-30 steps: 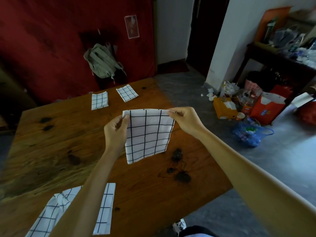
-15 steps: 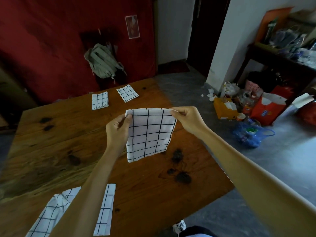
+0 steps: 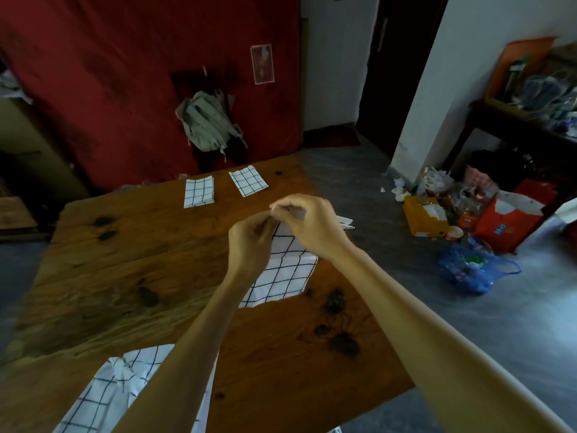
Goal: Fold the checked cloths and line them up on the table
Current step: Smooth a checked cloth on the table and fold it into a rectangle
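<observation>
Above the middle of the wooden tabletop (image 3: 131,270), both hands meet at the top edge of a white cloth with a black grid (image 3: 281,276). The left hand (image 3: 251,245) has its fingers curled around the cloth's upper left part, and the right hand (image 3: 307,225) pinches the upper edge just beside it, its fingers bent over the fabric. The two hands are touching or nearly so. The cloth hangs down from them, its lower corner reaching toward the wood; whether it touches cannot be told. A small piece of it sticks out past the right wrist.

At the far edge of the tabletop lie two folded checked cloths side by side, one on the left (image 3: 199,192) and one on the right (image 3: 248,182), slightly apart. Near the front edge, partly under the left forearm, lies a crumpled unfolded checked cloth (image 3: 106,392). A pale backpack (image 3: 207,125) hangs against the red wall (image 3: 93,73) behind.
</observation>
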Demonstrator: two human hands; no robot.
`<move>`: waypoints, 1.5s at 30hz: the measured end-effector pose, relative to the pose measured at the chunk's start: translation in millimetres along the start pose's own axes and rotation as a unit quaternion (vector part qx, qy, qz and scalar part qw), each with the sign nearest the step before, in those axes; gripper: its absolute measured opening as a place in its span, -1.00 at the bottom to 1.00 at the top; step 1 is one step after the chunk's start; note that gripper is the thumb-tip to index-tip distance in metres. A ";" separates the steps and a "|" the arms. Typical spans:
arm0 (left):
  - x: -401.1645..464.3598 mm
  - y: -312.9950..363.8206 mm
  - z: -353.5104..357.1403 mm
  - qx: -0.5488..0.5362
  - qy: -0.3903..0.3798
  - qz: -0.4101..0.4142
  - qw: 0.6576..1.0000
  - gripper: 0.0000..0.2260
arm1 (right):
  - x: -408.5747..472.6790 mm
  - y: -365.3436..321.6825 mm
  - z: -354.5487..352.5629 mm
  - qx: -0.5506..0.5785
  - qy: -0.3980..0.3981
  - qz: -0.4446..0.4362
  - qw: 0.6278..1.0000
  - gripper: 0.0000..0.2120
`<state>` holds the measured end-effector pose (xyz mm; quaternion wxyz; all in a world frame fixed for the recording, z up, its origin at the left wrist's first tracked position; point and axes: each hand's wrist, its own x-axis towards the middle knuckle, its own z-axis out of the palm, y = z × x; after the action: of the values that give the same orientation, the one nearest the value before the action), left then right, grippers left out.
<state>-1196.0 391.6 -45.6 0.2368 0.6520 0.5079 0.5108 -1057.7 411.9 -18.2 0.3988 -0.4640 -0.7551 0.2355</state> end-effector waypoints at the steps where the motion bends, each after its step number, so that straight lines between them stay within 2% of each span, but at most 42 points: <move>1: 0.0 -0.7 -1.6 0.009 0.001 0.009 1.000 -0.84 | -0.9 -0.9 -0.8 0.011 0.006 -0.002 1.000 -0.86; 4: -1.3 -5.3 -5.1 0.023 0.001 0.021 1.000 -0.88 | -1.4 -5.3 -2.9 0.036 0.023 0.004 0.999 -0.88; 8: -7.1 -13.1 -13.6 0.046 -0.001 0.006 0.999 -0.82 | 3.2 -7.7 -8.1 0.071 0.064 0.053 0.994 -0.86; 12: -12.2 -27.8 -17.5 0.082 -0.001 -0.010 0.997 -0.78 | 8.4 -9.0 -10.8 0.058 0.092 0.045 0.993 -0.82; 16: -22.6 -50.0 -23.2 0.105 0.006 -0.005 0.994 -0.92 | 13.7 -10.6 -20.2 0.058 0.131 0.035 0.989 -0.81; 22: -32.4 -69.4 -24.2 0.146 -0.001 -0.028 0.989 -0.89 | 21.6 -10.5 -34.2 0.049 0.183 0.033 0.981 -0.83; 28: -26.9 -70.6 -26.4 0.155 -0.051 -0.066 0.984 -0.81 | 23.0 -1.1 -32.5 0.035 0.185 0.037 0.981 -0.83; 33: -0.4 -32.1 -22.9 0.110 -0.061 -0.015 0.992 -0.56 | 18.4 -0.6 -19.4 -0.006 0.097 0.007 0.995 -0.88; 34: 7.1 -23.4 -20.4 0.091 -0.075 -0.014 0.993 -0.59 | 17.3 -1.8 -14.5 -0.006 0.075 0.002 0.997 -0.87; 36: 17.0 -13.8 -16.2 0.095 -0.097 0.007 0.991 -0.84 | 15.5 -3.5 -6.3 0.007 0.055 -0.005 0.998 -0.87; 37: 19.5 -13.7 -14.8 0.110 -0.093 0.020 0.989 -0.87 | 15.0 -4.2 -4.3 0.017 0.059 -0.008 0.998 -0.87; 40: 15.1 -26.6 -12.4 0.126 -0.085 -0.004 0.988 -0.72 | 15.9 -6.6 -7.6 0.041 0.082 -0.003 0.996 -0.87; 45: 0.1 -50.1 -20.7 0.140 -0.081 -0.016 0.987 -0.72 | 21.8 -2.9 -20.9 0.048 0.124 0.019 0.991 -0.83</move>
<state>-1235.9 406.1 -79.4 0.1915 0.7098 0.5642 0.3759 -1047.5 429.6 4.2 0.5070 -0.4841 -0.6786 0.2194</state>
